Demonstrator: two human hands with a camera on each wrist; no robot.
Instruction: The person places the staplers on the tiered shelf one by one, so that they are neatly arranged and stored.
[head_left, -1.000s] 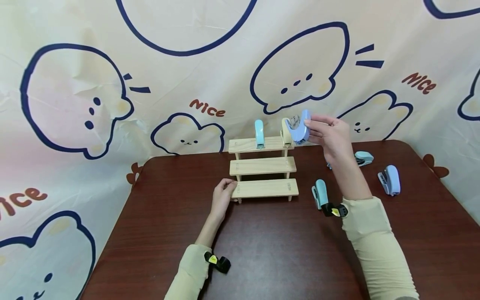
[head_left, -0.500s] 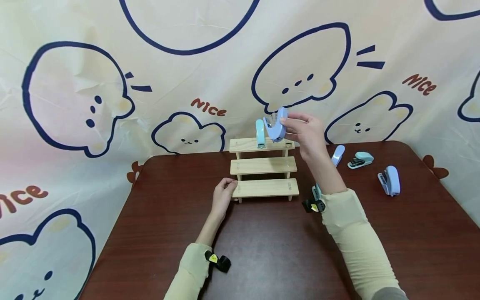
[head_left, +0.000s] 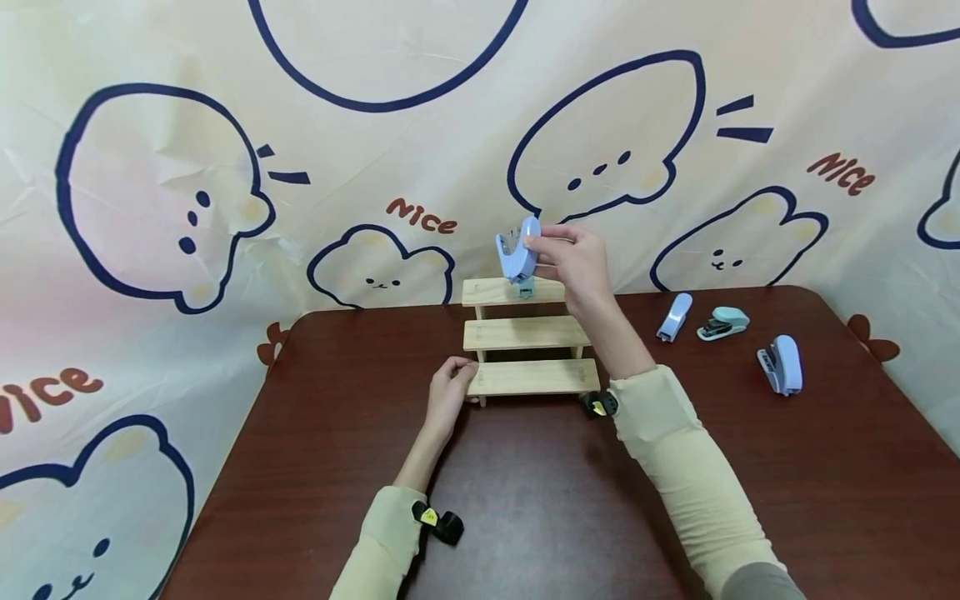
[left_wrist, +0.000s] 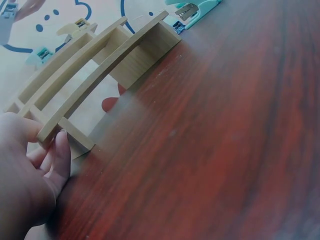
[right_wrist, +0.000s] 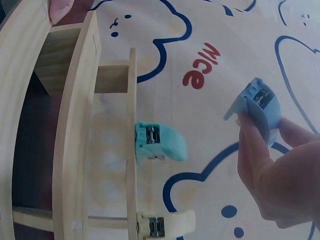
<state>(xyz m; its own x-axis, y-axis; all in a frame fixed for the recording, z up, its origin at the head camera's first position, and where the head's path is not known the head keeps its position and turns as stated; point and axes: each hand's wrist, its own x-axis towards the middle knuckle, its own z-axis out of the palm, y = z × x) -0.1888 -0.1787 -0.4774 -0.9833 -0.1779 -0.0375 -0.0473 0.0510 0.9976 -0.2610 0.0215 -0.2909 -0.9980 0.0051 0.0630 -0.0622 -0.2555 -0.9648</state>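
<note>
My left hand (head_left: 447, 390) pinches the left end of the lowest step of a three-step wooden shelf (head_left: 536, 377); the left wrist view shows fingers curled under the board (left_wrist: 100, 70). My right hand (head_left: 581, 265) holds a light-blue stapler (head_left: 520, 254) between thumb and fingers, above the top step and apart from it. Behind it in the head view, a teal stapler (head_left: 526, 289) on the top step is mostly covered. The right wrist view shows that teal stapler (right_wrist: 160, 142) and a cream stapler (right_wrist: 167, 225) side by side there; my right hand hides the cream one from the head view.
Right of the shelf on the brown table (head_left: 517, 500) lie a periwinkle stapler (head_left: 674, 317), a mint stapler (head_left: 723, 323) and another periwinkle stapler (head_left: 781, 365). Another teal stapler (left_wrist: 200, 12) lies by the shelf's right end. A cartoon-print cloth (head_left: 375, 158) hangs behind.
My right hand has carried the light-blue stapler leftward, past the cream stapler to in front of the teal one. My left hand keeps its grip on the shelf.
</note>
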